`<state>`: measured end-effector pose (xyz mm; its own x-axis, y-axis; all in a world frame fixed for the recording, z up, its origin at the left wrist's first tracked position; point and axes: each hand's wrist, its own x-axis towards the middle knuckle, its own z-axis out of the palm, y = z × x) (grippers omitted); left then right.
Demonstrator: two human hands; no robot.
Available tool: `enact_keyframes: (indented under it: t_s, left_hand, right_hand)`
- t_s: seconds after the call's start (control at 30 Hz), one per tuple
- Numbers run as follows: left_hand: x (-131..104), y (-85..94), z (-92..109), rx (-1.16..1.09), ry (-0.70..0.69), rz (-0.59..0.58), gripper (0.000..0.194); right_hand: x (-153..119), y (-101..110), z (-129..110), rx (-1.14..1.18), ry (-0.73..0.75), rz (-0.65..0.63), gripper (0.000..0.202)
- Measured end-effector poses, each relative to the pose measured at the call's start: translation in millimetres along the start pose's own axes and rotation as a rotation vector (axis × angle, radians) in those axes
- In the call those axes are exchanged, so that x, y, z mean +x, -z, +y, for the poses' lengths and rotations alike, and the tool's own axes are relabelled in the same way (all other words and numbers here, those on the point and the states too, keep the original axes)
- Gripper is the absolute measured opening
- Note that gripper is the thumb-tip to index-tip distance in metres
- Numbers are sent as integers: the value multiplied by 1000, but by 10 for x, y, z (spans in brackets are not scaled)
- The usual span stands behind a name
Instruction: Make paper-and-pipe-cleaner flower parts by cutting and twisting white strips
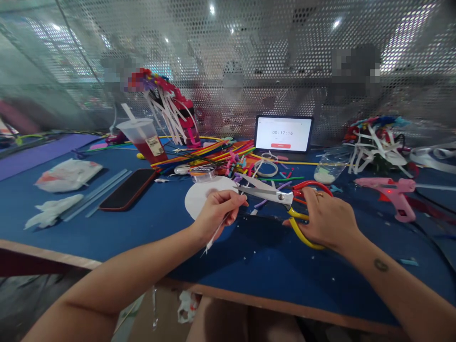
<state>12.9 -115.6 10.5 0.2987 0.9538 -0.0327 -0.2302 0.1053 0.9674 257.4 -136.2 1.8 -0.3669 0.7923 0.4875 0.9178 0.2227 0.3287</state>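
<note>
My right hand [329,216] is wrapped round the handles of a pair of scissors [283,197], one loop red and one yellow. Their metal blades are parted and point left, the tips close to the fingers of my left hand [223,213]. That hand pinches a thin white strip [214,238], whose frayed lower end hangs down towards the table's front. Behind my left hand a white disc [195,197] lies on the blue table [245,266], partly covered by the fingers.
Pipe cleaners [213,154] lie heaped behind my hands. A phone [130,190], a cup with a straw [142,137] and crumpled plastic [67,175] are at left. A lit tablet [283,134] stands at the back; a pink glue gun [397,192] lies at right.
</note>
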Motion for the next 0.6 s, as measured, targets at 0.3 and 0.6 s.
enact_keyframes:
  t_s: [0.3, 0.6]
  left_hand:
    - [-31, -33, 18, 70, -2, 57, 24]
    - [-20, -20, 4, 89, -8, 74, 24]
  right_hand:
    - [-6, 26, 11, -110, 63, 111, 53]
    - [-6, 57, 7, -143, 94, 147, 54]
